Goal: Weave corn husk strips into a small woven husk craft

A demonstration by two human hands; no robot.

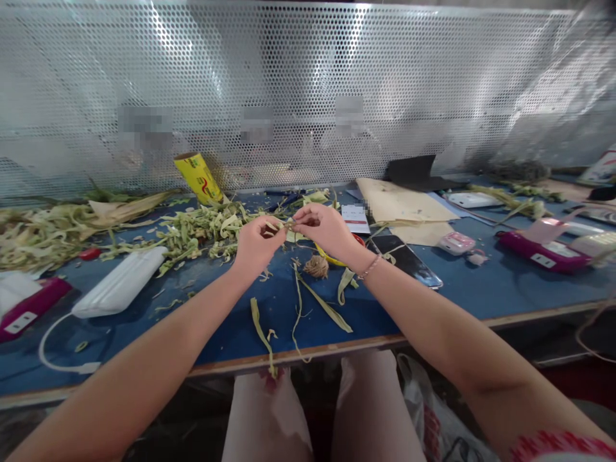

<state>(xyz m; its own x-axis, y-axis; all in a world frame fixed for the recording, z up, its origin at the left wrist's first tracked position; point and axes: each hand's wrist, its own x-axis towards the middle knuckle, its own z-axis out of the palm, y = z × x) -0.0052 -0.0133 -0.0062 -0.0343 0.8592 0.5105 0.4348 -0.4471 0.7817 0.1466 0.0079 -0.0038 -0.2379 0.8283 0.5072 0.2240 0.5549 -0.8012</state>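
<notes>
My left hand (257, 244) and my right hand (325, 230) meet over the middle of the blue table. Both are closed, thumbs and fingers pinching a pale green dried leaf strip (287, 226) between them. Its exact shape is partly hidden by the fingers. Just below my right hand sits a small brown ball of twine (316, 265), beside a yellow ring (332, 258) partly covered by my wrist. Loose leaf strips (327, 309) lie in front, and one narrow strip (260, 324) hangs over the table's front edge.
Piles of dried leaf strips (202, 230) spread across the left, near a yellow tube (198, 178) and white power bank (120, 282). On the right lie a phone (407, 260), brown paper (404, 202), a pink case (456, 242) and a purple box (541, 253). A perforated metal panel (289, 70) stands behind.
</notes>
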